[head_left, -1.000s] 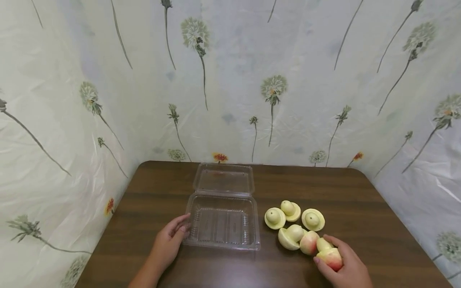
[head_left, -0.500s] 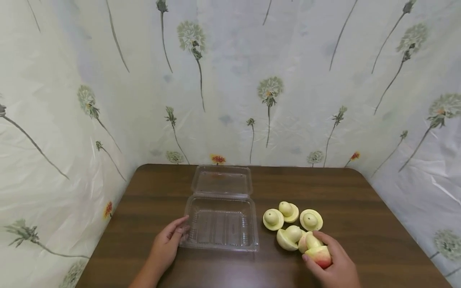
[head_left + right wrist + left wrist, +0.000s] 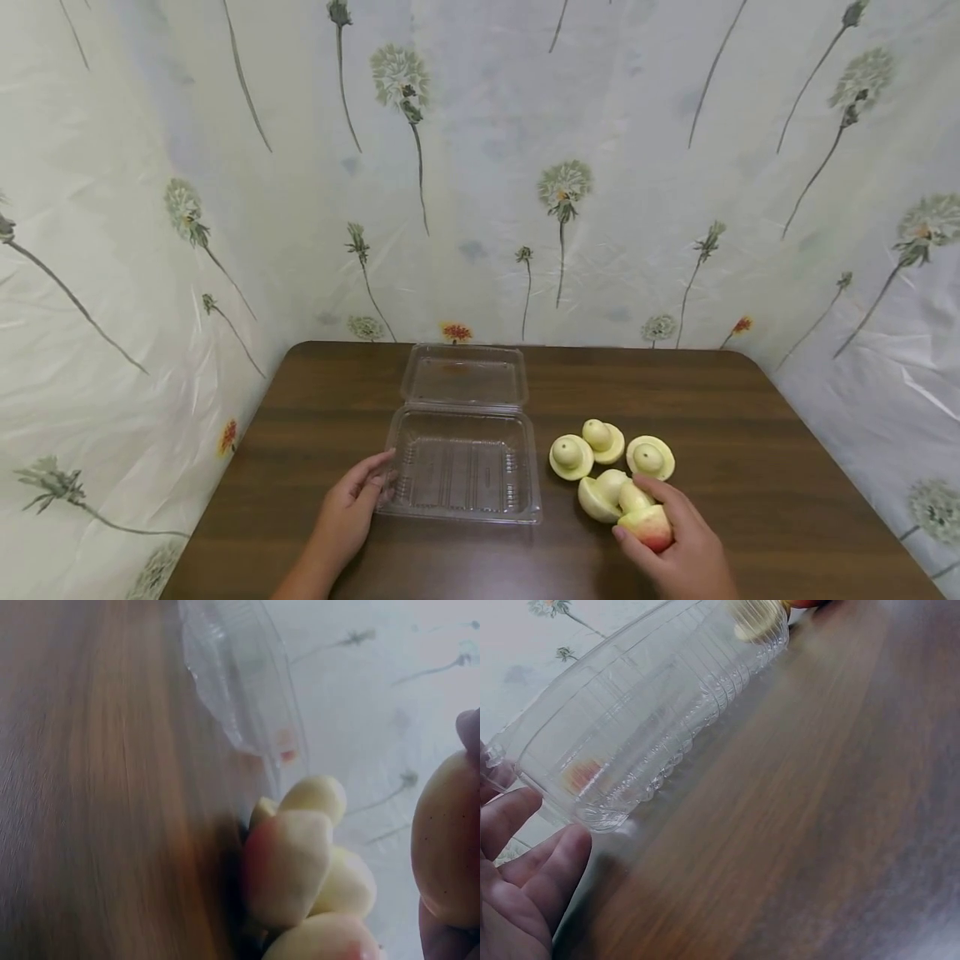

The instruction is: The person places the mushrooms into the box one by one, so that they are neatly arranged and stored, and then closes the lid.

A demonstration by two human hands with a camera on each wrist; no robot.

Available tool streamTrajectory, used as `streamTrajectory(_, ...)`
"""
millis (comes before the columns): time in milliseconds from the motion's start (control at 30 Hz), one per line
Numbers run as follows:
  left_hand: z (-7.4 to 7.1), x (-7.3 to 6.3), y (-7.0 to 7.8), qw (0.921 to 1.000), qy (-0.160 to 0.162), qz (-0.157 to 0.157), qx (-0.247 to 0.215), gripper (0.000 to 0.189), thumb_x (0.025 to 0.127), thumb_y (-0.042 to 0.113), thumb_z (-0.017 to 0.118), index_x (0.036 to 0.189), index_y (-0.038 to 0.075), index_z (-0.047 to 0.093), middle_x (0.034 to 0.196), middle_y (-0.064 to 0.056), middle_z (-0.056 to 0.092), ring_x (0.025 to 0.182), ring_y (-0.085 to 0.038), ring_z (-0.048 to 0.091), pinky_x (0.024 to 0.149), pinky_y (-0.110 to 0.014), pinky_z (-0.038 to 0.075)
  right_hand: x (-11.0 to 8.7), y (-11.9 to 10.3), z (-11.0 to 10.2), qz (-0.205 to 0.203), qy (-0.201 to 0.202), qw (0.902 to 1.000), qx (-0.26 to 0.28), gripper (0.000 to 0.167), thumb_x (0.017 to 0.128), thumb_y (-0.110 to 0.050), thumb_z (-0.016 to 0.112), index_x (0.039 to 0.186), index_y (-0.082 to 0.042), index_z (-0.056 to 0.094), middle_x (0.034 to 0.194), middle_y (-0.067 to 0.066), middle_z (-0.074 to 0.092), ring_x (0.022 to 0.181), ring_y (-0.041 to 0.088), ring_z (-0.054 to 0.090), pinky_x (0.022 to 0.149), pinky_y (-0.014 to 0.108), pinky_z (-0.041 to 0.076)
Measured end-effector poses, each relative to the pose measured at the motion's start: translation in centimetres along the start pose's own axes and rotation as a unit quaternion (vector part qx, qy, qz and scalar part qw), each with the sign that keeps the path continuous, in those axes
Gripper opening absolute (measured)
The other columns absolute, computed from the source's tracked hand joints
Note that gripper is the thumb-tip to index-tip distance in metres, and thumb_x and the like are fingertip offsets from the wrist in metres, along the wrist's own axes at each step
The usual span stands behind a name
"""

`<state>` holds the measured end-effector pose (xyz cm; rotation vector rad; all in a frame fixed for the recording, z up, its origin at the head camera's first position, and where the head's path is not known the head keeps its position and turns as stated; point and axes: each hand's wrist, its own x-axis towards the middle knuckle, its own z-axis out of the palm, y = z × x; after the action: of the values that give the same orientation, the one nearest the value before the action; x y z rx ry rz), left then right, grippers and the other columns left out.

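My right hand (image 3: 686, 550) grips a pale yellow, red-blushed, peach-like piece with a rounded knob (image 3: 647, 527) at the near right. In the right wrist view that held piece (image 3: 450, 840) lies between a fingertip and another finger at the right edge. Several similar knobbed pieces (image 3: 572, 457) sit just beyond and left of the hand; the nearest one (image 3: 597, 497) is partly behind the held piece. A clear plastic clamshell box (image 3: 465, 517) stands with its lid folded back. My left hand (image 3: 347, 508) holds the box's left rim, its fingers (image 3: 559, 866) against the corner.
The brown wooden table (image 3: 450, 558) ends at a wall covered in dandelion-print sheeting (image 3: 480, 167). The box's lid (image 3: 465, 375) lies flat toward the back edge. Further pieces (image 3: 651, 457) stand to the right of the box.
My right hand has moved left with the held piece, toward the other pieces, and now covers one that showed before. My left hand stays at the box rim.
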<state>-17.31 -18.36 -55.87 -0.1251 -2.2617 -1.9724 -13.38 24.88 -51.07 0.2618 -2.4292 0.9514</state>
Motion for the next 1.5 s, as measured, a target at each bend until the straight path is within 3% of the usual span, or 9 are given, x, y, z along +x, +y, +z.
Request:
streamTrajectory(267,-0.2,0.0,0.0,1.0000,0.003,-0.005,0.002,0.037,0.107,-0.001,0.048,0.142,0.001,0.060,0.148,-0.021,0.059,0.127,-0.039,0.065,0.096,-0.031,0.057,0.7,-1.8,1.2,-0.027,-0.013,0.9992,0.027,0.072,0.069,-0.011,0.096,0.134,-0.020,0.067,0.125,-0.004,0.067,0.113,-0.015,0.049,0.093,0.004,0.033)
streamTrajectory(500,-0.1,0.0,0.1,1.0000,0.002,0.009,0.003,0.036,0.107,-0.001,0.048,0.142,0.000,0.060,0.148,-0.022,0.059,0.127,-0.040,0.064,0.096,-0.031,0.058,0.5,-2.8,2.6,-0.040,-0.027,0.9972,0.057,0.073,0.067,-0.010,0.095,0.133,-0.021,0.068,0.126,-0.002,0.069,0.116,-0.013,0.050,0.096,0.003,0.034)
streamTrajectory(900,0.0,0.0,0.3,0.9999,-0.004,-0.013,0.001,0.037,0.108,0.002,0.048,0.143,0.003,0.060,0.149,-0.020,0.058,0.129,-0.037,0.064,0.098,-0.033,0.057,0.9,-3.7,4.4,-0.104,-0.029,0.9901,0.090,0.074,0.064,-0.007,0.094,0.133,-0.014,0.067,0.124,0.001,0.070,0.117,-0.005,0.056,0.103,0.006,0.034)
streamTrajectory(1167,0.0,0.0,0.4,0.9998,-0.003,-0.021,0.005,0.037,0.108,0.002,0.049,0.144,0.005,0.061,0.150,-0.017,0.059,0.130,-0.035,0.064,0.098,-0.032,0.057,0.9,-4.7,5.3,-0.116,-0.047,0.9864,0.107,0.077,0.067,-0.009,0.094,0.137,-0.020,0.064,0.129,0.000,0.070,0.120,-0.002,0.057,0.104,0.006,0.035)
streamTrajectory(1500,-0.1,-0.1,0.3,0.9998,-0.010,-0.020,0.000,0.037,0.109,0.004,0.049,0.144,0.006,0.060,0.151,-0.017,0.058,0.131,-0.035,0.063,0.097,-0.032,0.057,1.0,-5.6,6.5,-0.117,-0.057,0.9852,0.111,0.072,0.068,-0.013,0.094,0.134,-0.016,0.067,0.131,-0.003,0.069,0.123,0.002,0.059,0.105,0.007,0.035)
